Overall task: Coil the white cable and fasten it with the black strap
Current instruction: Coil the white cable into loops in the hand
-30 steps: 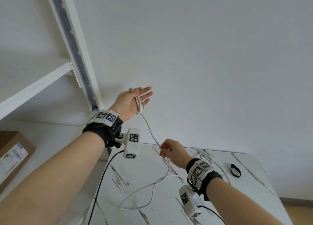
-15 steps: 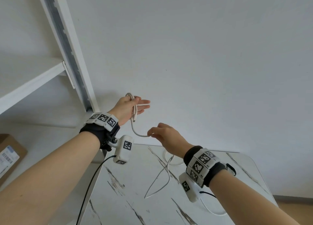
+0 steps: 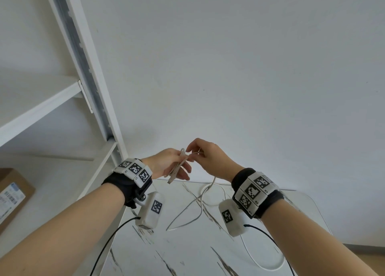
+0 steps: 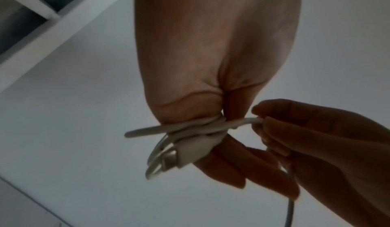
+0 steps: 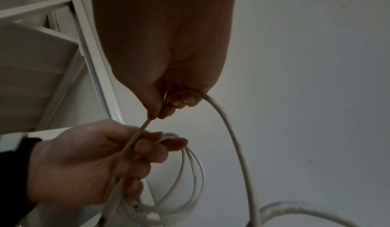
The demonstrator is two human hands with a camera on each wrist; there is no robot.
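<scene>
My left hand [image 3: 177,168] is raised above the table's far edge and grips several loops of the white cable [image 3: 177,167]. In the left wrist view its fingers [image 4: 221,167] curl round the coil, and the cable's plug [image 4: 185,149] lies against them. My right hand [image 3: 193,153] is right beside it, pinching the cable between thumb and forefinger [image 5: 153,114]. The loops [image 5: 190,172] hang below the left hand [image 5: 94,160]. The rest of the cable [image 3: 201,203] drops to the table and lies in a loop [image 3: 260,263]. No view shows the black strap.
A marble-patterned white table [image 3: 187,252] lies below my hands. A white shelf unit with a slanted post [image 3: 89,78] stands at the left, with a cardboard box [image 3: 12,194] on its lower shelf. A plain wall is behind. Black camera leads [image 3: 108,244] hang from both wrists.
My right hand has risen from above the table to the left hand, bringing the cable with it. The left fingers, spread a second ago, now curl round the loops. Less cable lies on the table.
</scene>
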